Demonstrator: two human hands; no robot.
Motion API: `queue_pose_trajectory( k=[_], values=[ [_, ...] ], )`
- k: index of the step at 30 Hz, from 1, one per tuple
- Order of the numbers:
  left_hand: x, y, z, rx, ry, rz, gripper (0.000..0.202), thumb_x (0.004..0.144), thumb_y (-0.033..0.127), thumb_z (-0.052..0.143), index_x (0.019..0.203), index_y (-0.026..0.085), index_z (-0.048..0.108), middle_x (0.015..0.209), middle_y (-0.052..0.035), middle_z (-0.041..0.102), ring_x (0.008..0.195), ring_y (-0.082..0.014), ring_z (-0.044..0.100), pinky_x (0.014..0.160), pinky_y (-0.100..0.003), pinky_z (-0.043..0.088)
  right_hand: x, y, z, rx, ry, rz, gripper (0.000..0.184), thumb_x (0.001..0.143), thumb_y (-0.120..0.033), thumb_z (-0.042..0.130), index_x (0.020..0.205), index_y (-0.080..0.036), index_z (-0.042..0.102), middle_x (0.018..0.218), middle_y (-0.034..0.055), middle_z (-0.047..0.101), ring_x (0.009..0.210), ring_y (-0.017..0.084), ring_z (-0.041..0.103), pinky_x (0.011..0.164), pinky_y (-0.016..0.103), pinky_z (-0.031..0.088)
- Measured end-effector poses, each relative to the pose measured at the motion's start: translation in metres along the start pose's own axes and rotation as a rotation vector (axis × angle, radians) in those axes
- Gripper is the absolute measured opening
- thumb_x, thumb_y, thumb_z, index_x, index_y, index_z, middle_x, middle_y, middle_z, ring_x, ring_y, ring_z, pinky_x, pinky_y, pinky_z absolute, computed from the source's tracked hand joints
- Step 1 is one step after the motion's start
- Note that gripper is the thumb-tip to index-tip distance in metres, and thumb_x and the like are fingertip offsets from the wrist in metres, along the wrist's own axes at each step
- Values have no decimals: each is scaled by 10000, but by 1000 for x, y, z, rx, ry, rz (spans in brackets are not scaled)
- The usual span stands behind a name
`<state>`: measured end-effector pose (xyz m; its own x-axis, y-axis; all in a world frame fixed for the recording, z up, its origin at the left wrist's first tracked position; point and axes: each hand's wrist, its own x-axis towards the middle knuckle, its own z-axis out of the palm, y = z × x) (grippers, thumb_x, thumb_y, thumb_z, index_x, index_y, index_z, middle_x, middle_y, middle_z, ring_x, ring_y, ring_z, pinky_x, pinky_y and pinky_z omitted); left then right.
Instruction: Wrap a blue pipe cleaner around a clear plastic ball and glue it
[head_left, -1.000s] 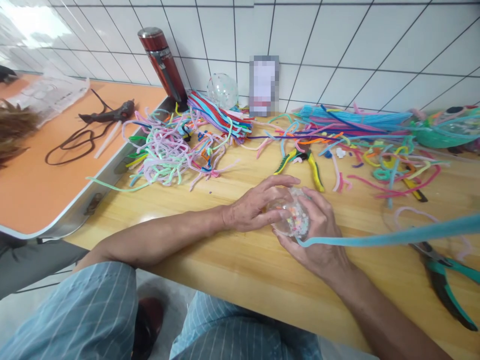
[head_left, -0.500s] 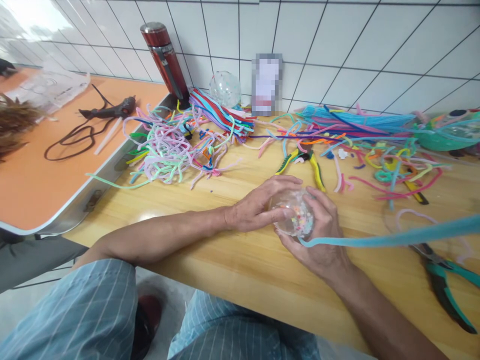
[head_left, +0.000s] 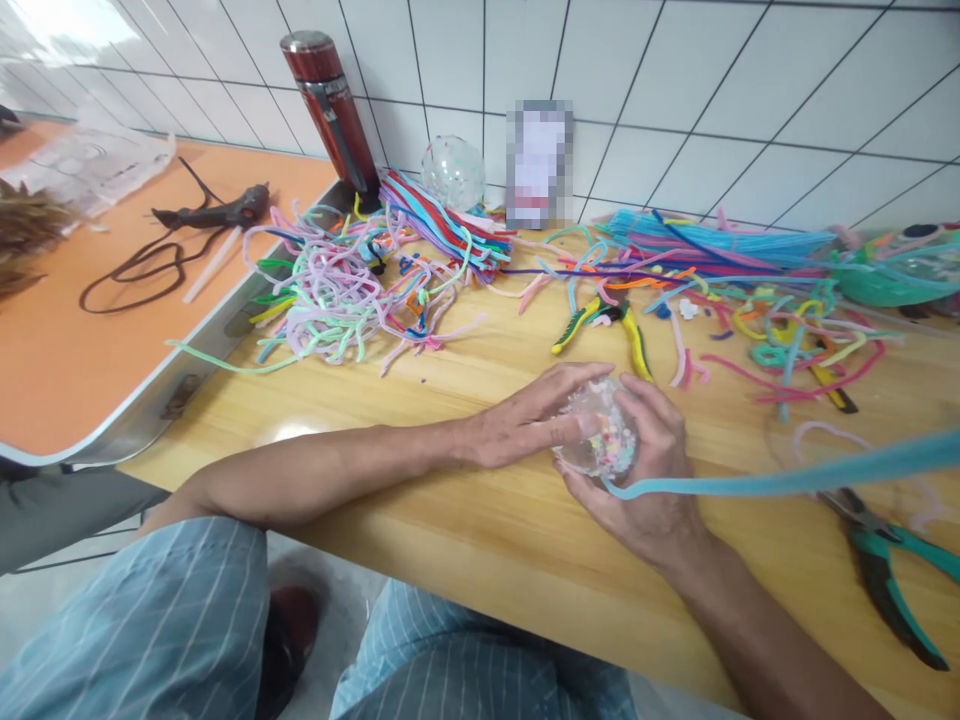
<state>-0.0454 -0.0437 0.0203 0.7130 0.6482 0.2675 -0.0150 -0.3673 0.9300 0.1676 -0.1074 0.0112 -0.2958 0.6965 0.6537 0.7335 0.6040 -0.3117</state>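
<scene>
A clear ball with coloured confetti inside [head_left: 604, 440] rests between both hands on the wooden table [head_left: 420, 400]. My left hand [head_left: 529, 420] wraps over its left side, thumb and fingers curled on it. My right hand [head_left: 649, 470] cups it from the right and below. A long light-blue pipe cleaner [head_left: 787, 478] runs from under the ball, by my right palm, off to the right edge.
Heaps of coloured pipe cleaners [head_left: 352, 280] cover the table's far side. Yellow-handled pliers [head_left: 607, 320] lie beyond the hands, green-handled pliers [head_left: 892, 570] at right. A red flask [head_left: 330, 110] and second clear ball [head_left: 452, 172] stand by the tiled wall. A glue gun [head_left: 217, 213] lies on the orange table.
Both hands stay closed on the ball. They sit slightly further right and lower in the picture, and the view has shifted a little; the ball has turned a bit in the fingers.
</scene>
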Motion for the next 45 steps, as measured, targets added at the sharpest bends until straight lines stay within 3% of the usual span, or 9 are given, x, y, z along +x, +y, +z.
queue_pose_trajectory(
  k=[5, 14, 22, 28, 45],
  values=[
    [0, 0, -1, 5, -15, -6, 660, 1073, 545, 565, 1667, 325, 381, 1677, -121, 494, 1567, -312, 473, 1318, -545, 393, 0, -1, 0, 17, 8, 9, 960, 800, -400, 875, 1608, -258, 377, 1490, 206, 573, 1372, 420, 615, 1061, 687, 606],
    [-2, -10, 3, 20, -4, 106, 658, 1086, 509, 550, 1685, 322, 351, 1700, -134, 469, 1610, -302, 427, 1344, -553, 349, -3, -3, 0, -8, 8, 15, 939, 788, -415, 886, 1582, -290, 401, 1489, 190, 595, 1365, 427, 636, 1053, 682, 615],
    [0, -4, 0, 19, -21, 41, 643, 1083, 538, 536, 1670, 334, 368, 1709, -119, 467, 1607, -309, 429, 1342, -561, 354, -1, -2, 0, 1, -7, 35, 913, 793, -396, 867, 1574, -285, 406, 1481, 185, 597, 1357, 426, 638, 1063, 682, 602],
    [1, -8, 0, 62, -24, 65, 830, 979, 577, 691, 1678, 301, 340, 1697, -153, 463, 1581, -360, 451, 1312, -592, 387, 1, -1, 0, 17, 3, 16, 906, 824, -403, 826, 1603, -291, 377, 1480, 181, 590, 1369, 413, 619, 1064, 681, 600],
    [2, -8, 3, 41, -2, 82, 791, 982, 566, 687, 1648, 264, 384, 1654, -169, 502, 1543, -363, 490, 1304, -582, 397, 1, -3, -1, 28, -5, 37, 916, 809, -379, 834, 1603, -252, 394, 1479, 198, 589, 1363, 416, 618, 1067, 671, 599]
  ],
)
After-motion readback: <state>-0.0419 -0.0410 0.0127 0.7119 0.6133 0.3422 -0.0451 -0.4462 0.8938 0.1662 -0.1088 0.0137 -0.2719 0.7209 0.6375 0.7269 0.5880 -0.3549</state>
